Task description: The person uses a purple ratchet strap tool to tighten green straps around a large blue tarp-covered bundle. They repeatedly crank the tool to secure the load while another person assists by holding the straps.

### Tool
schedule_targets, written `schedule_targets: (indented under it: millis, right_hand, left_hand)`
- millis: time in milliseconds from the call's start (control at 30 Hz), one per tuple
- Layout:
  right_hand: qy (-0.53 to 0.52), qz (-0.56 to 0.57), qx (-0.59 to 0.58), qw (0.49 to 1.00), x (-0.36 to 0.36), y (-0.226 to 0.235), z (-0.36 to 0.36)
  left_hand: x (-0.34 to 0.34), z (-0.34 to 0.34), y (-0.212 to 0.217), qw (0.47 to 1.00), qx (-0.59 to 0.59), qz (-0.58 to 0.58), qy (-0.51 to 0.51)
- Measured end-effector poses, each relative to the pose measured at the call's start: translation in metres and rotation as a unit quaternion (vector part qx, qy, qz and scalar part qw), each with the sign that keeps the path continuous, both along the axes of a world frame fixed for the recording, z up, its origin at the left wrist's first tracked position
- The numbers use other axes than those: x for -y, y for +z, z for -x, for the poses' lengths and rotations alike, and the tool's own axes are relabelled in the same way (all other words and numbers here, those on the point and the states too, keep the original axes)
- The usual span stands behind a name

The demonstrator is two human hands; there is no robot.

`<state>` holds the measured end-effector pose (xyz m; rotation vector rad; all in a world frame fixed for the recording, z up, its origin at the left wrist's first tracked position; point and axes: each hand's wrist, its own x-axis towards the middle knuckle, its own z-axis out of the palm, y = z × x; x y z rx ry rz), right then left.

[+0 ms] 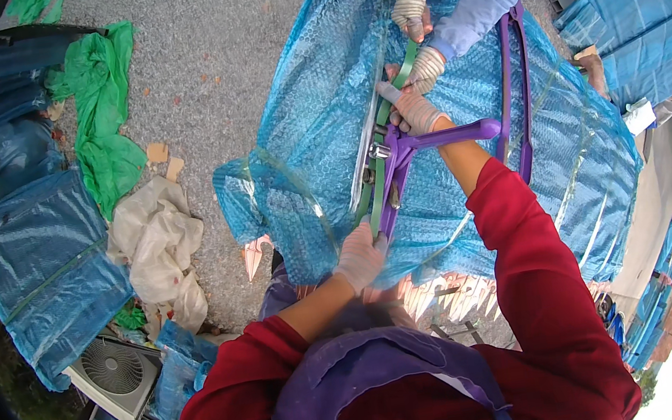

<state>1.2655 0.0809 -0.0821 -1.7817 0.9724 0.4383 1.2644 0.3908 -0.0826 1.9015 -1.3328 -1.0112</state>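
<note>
A large bundle wrapped in blue bubble film (335, 81) lies before me. Along its top runs a green strap (376, 204), passing through a purple strapping tensioner (406, 147) with a metal mechanism. My left hand (363, 259), gloved, is closed on the strap at the tensioner's near end. Gloved too, my right hand (416, 110) closes around the strap just beyond the tensioner's far end; its fingers are partly hidden. Across from me, a co-worker's two gloved hands (425, 70) hold the strap's far part. A long purple two-handled tool (520, 98) lies on the film to the right.
Pink-white pointed ends (451, 295) stick out under the bundle's near edge. On the left are green plastic sheeting (105, 122), crumpled whitish plastic (157, 235), a blue-wrapped stack (47, 233) and an air-conditioner unit (113, 368). Another blue-wrapped bundle (641, 29) stands far right.
</note>
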Motion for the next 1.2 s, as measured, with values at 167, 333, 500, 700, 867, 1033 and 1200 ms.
schedule_targets:
  millis: [167,333,500,700,867,1033,1200]
  right_hand:
    - [0.062,0.082,-0.002,0.995,-0.011,0.020,-0.008]
    - [0.002,0.038,-0.094,0.995,-0.018,0.037,-0.023]
    - [0.217,0.172,-0.058,0.959,-0.007,0.006,-0.005]
    - [0.135,0.149,-0.029,0.979,-0.004,-0.009,0.008]
    - [-0.271,-0.119,0.056,0.954,-0.027,0.037,0.009]
    - [-0.438,-0.263,0.398,0.762,-0.055,0.064,0.058]
    - [-0.450,-0.122,0.510,0.723,-0.098,0.121,0.064]
  left_hand:
    - [-0.003,-0.003,0.018,0.998,-0.034,-0.025,0.043]
    - [-0.006,0.005,0.008,0.990,-0.066,-0.020,0.123]
    - [-0.013,0.000,0.002,0.990,0.112,0.086,-0.015]
    - [-0.008,-0.009,0.004,0.992,-0.120,-0.004,0.031]
    - [-0.011,-0.001,-0.019,0.984,-0.159,-0.026,0.071]
    - [-0.018,0.001,-0.036,0.999,-0.013,-0.010,-0.048]
    - [-0.019,-0.008,-0.028,0.977,0.143,0.055,-0.149]
